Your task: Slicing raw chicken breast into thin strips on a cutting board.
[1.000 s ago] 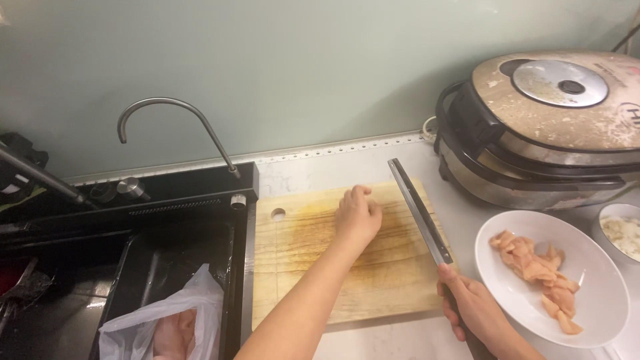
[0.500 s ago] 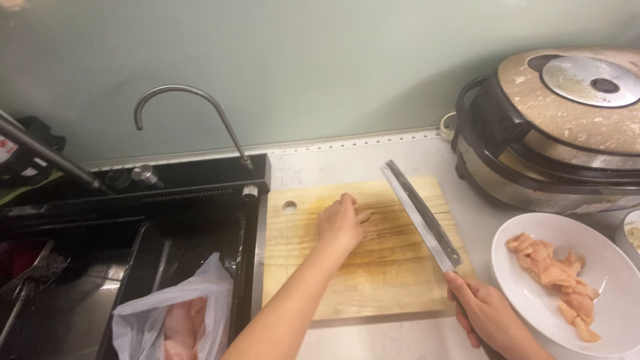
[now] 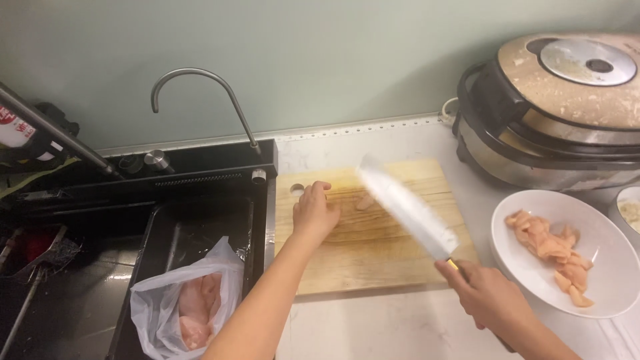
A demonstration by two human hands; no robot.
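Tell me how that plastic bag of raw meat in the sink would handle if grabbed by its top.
The plastic bag looks thin and crumpled, so it would likely be floppy and sag. The pink meat pooled low would probably swing as a soft, fairly heavy lump. Its mouth gapes open, so contents might slip out if tilted.

Head-camera view of the person's two forearms and hands. Left hand [image 3: 315, 215]: bare, with no glove, ring or watch visible; forearm uncovered, no sleeve in frame. Right hand [image 3: 490, 297]: likewise bare, wrist unadorned, forearm sleeveless to the frame edge.
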